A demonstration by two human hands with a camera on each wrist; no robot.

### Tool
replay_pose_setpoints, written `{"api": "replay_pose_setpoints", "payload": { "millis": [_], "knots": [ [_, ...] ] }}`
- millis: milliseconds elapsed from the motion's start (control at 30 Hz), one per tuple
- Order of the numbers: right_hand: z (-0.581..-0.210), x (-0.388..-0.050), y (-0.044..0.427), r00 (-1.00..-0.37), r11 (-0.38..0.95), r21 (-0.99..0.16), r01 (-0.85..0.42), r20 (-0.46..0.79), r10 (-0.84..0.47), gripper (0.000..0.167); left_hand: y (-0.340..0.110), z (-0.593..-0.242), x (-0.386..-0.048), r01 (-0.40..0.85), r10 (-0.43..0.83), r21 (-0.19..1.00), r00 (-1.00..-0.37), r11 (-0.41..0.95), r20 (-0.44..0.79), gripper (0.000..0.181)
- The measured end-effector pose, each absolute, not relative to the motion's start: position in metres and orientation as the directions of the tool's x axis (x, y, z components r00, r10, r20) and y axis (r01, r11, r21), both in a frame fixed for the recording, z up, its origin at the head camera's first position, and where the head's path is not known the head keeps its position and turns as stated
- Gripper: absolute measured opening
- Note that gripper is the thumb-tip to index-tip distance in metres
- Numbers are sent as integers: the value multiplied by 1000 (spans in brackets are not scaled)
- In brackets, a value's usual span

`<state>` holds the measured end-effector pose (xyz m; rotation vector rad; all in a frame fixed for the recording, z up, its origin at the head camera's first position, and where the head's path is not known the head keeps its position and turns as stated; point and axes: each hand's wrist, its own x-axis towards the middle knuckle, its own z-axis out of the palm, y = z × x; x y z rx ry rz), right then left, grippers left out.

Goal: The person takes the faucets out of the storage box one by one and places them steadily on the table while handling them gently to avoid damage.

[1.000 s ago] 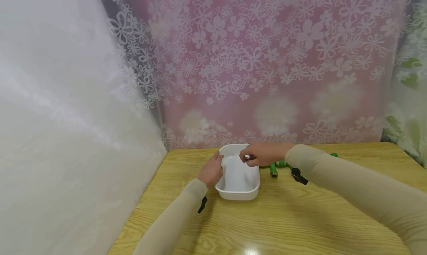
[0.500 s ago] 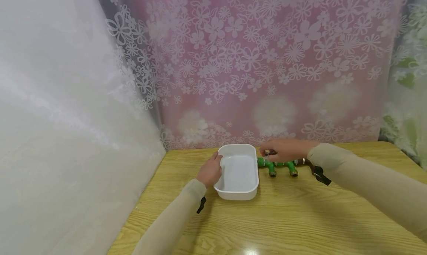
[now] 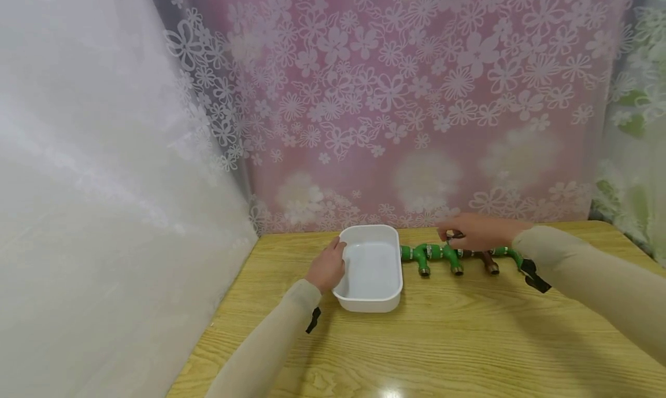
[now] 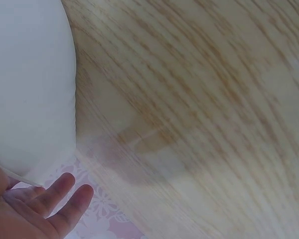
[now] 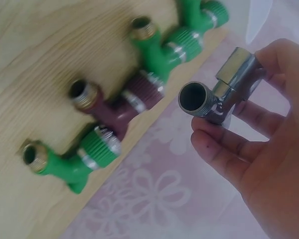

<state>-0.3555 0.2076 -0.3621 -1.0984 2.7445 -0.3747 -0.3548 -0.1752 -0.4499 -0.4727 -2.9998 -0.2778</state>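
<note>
My left hand (image 3: 326, 266) grips the left rim of a white rectangular basin (image 3: 369, 306), and in the left wrist view its fingers (image 4: 72, 206) stretch out past the basin's edge. A shiny chrome angle valve (image 5: 228, 92) with a threaded outlet is pinched between the thumb and fingers of my right hand (image 3: 481, 232). That hand hovers over a row of plastic valves. Two green valves (image 3: 423, 261) lie right of the basin, followed by a brown valve (image 3: 489, 263) and another green valve (image 5: 70, 167). Their brass outlets point toward me.
All of this stands on a wood-grain table (image 3: 406, 352). A pink flowered curtain (image 3: 385, 126) hangs behind the back edge, and a pale sheet (image 3: 114, 213) slopes down along the left side.
My right hand has moved right, from above the basin to above the valve row, carrying the chrome angle valve. More of the row shows now. The left hand stays on the rim.
</note>
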Motion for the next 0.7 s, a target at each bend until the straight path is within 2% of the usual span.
{"api": "replay_pose_setpoints", "payload": {
  "millis": [367,567,700],
  "knots": [
    [-377,-357,253,-776,758,-284,-587,-71,-627,11,-175,-450,-356,298,283,184,-954,937,99,45],
    [-384,-358,281,-813,793,-318,-519,-103,-573,7,-175,-448,-355,295,281,191,-955,936,95,45],
    [-390,-360,297,-830,811,-329,-484,-123,-545,11,-175,-448,-354,298,283,189,-954,936,100,44]
  ]
}}
